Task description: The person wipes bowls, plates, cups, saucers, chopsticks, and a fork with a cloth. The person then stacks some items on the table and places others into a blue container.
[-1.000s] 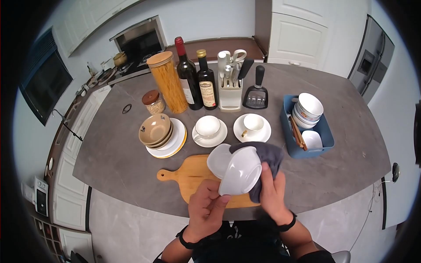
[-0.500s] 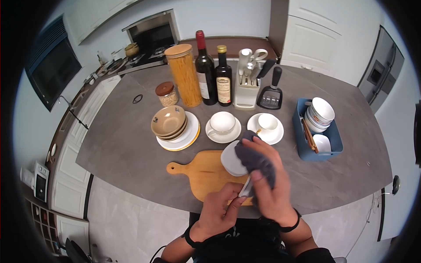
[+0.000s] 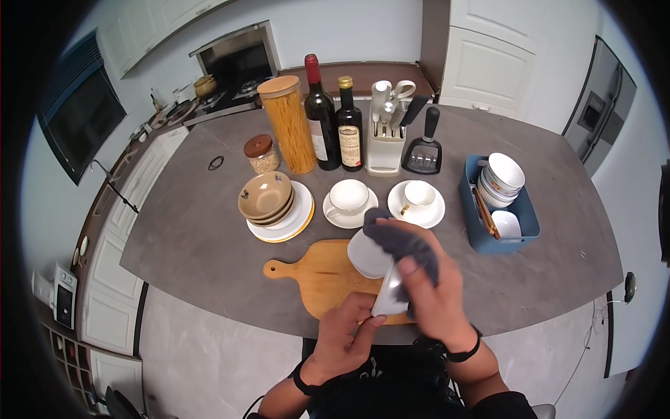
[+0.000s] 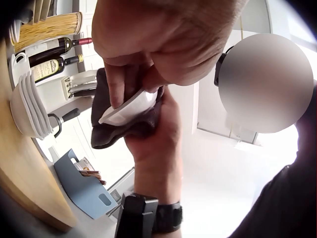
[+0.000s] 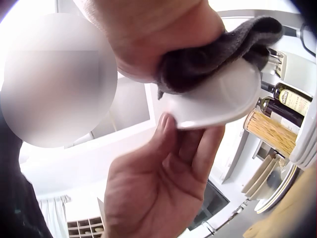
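A white bowl (image 3: 391,293) is held tilted on its side above the near part of the wooden board. The left hand (image 3: 343,342) pinches its rim between thumb and fingers. Wrapped round the bowl's other side is a dark grey cloth (image 3: 403,246), gripped by the right hand (image 3: 438,297). In the right wrist view the cloth (image 5: 208,59) covers part of the white bowl (image 5: 218,99), and the left hand's thumb presses its edge. Behind the hands, stacked white bowls (image 3: 367,253) stand on the board (image 3: 324,279); the left wrist view shows several stacked bowls (image 4: 28,106).
Two cups on saucers (image 3: 349,222) stand beyond the board. Brown bowls (image 3: 264,197) on plates are at the left, a blue bin (image 3: 497,244) with bowls and chopsticks at the right. Bottles (image 3: 321,126), a pasta jar (image 3: 287,129) and a knife block (image 3: 385,150) line the back.
The held bowl has turned from face-up to edge-on, and the right hand with the cloth has moved over it. Since half a second ago, the hands have shifted only slightly.
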Available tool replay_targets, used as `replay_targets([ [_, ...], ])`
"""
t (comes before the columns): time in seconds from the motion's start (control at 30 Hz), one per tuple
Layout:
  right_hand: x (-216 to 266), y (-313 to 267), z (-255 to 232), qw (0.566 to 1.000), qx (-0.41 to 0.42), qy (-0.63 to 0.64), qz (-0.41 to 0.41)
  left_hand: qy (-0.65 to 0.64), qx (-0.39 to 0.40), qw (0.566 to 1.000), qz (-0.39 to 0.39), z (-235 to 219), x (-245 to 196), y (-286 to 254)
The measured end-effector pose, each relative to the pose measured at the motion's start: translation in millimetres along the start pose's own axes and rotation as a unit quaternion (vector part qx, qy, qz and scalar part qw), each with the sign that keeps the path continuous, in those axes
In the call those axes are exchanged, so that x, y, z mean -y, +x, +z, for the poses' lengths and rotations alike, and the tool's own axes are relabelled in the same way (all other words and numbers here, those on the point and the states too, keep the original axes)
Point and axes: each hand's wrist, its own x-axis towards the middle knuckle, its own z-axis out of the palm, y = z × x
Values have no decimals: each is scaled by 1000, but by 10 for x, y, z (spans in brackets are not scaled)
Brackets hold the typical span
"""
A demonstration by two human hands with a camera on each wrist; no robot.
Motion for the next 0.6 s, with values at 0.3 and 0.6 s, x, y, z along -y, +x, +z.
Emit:
replay_targets([
  [0.3, 38, -407, 372, 900, -85, 302, 304, -78, -175, 979, 76, 220, 114, 132],
  [0.6, -23, -643, 362, 850, -156, 385, 324, 380, -31, 895, 233, 242, 107, 388],
])
